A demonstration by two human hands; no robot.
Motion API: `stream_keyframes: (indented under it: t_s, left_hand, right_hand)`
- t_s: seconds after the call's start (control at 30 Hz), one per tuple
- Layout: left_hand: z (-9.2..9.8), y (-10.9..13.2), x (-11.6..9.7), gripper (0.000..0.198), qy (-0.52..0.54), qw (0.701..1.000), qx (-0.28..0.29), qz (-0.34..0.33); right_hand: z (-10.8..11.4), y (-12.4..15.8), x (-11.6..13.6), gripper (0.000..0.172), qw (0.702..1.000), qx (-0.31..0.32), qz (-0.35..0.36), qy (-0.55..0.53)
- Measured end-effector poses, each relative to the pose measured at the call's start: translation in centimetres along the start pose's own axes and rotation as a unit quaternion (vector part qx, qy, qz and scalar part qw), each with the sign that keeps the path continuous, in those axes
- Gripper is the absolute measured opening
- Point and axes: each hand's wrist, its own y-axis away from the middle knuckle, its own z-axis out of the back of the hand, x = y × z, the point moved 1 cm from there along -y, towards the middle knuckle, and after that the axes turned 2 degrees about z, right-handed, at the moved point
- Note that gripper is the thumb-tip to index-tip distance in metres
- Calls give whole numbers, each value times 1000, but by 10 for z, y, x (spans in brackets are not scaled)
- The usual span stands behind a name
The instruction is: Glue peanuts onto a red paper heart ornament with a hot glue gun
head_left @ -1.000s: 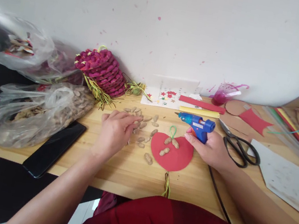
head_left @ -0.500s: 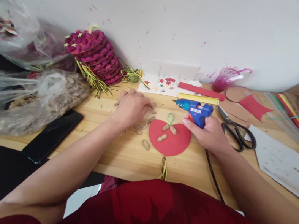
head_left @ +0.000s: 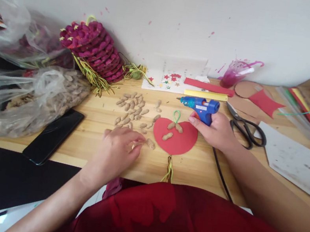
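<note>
A red paper heart (head_left: 177,140) with a green loop and three peanuts on it lies on the wooden table (head_left: 194,167). My right hand (head_left: 218,132) grips a blue glue gun (head_left: 201,107) just right of the heart, nozzle pointing left. My left hand (head_left: 115,152) rests near the table's front edge, fingers curled around a peanut shell, with another peanut (head_left: 151,144) right beside it. Several loose peanuts (head_left: 134,108) lie scattered beyond it.
A plastic bag of peanuts (head_left: 34,100) and a black phone (head_left: 53,136) lie at the left. A magenta woven ornament (head_left: 93,49) sits at the back. Black scissors (head_left: 247,128), a yellow ruler (head_left: 205,95), star stickers (head_left: 171,81) and coloured papers (head_left: 298,169) lie to the right.
My left hand has drawn back from the peanut pile toward the table's front edge, with a peanut in its fingers. My right hand has kept the glue gun beside the heart.
</note>
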Motion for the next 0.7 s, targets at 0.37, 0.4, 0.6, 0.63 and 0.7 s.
stream_keyframes:
  t_s: [0.37, 0.4, 0.6, 0.63, 0.7]
  left_hand:
    - [2, 15, 7, 13, -59, 993, -71, -67]
    - [1, 14, 6, 10, -60, 991, -80, -90]
    - [-13, 2, -3, 15, -34, 973, -35, -227]
    - [-15, 0, -3, 16, -45, 971, -20, -233]
    - [-17, -4, -2, 16, -59, 972, 5, -227]
  right_hand:
    - [-1, 1, 0, 17, 1000, -21, 6, 5]
    - [-2, 1, 0, 17, 1000, -22, 7, 3]
    - [-1, 1, -1, 20, 1000, -15, 3, 3]
    - [-1, 1, -1, 20, 1000, -14, 2, 3]
    - [-1, 0, 0, 20, 1000, -11, 1, 0]
